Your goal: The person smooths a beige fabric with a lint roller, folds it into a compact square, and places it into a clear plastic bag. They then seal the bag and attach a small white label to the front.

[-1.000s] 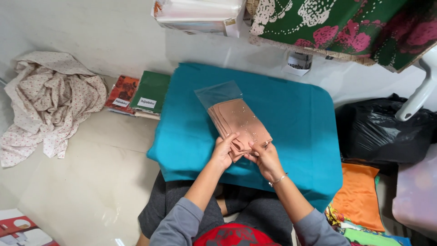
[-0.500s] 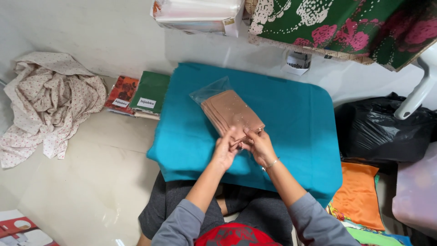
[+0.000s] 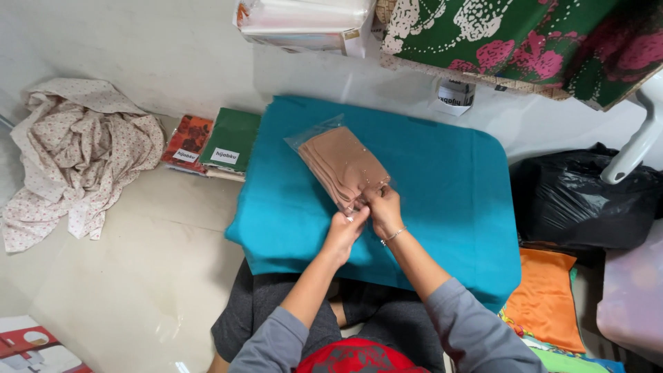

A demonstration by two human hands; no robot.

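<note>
A folded tan cloth in a clear plastic bag (image 3: 340,163) lies tilted on a teal cloth-covered board (image 3: 442,186) across my lap. My left hand (image 3: 347,230) and my right hand (image 3: 384,209) meet at the bag's near end, fingers pinching its plastic edge. A thin bracelet circles my right wrist. The bag's far end with loose plastic points up-left.
A crumpled floral cloth (image 3: 76,148) lies on the floor at left. Packed red and green fabrics (image 3: 214,141) sit beside the board. A black plastic bag (image 3: 587,200), orange cloth (image 3: 545,297) and a white stand are at right. A box (image 3: 307,21) and green floral fabric (image 3: 525,41) are behind.
The bagged cloth has turned and shifted to the left on the board. Both hands stayed pinched at its near end and moved slightly left with it.
</note>
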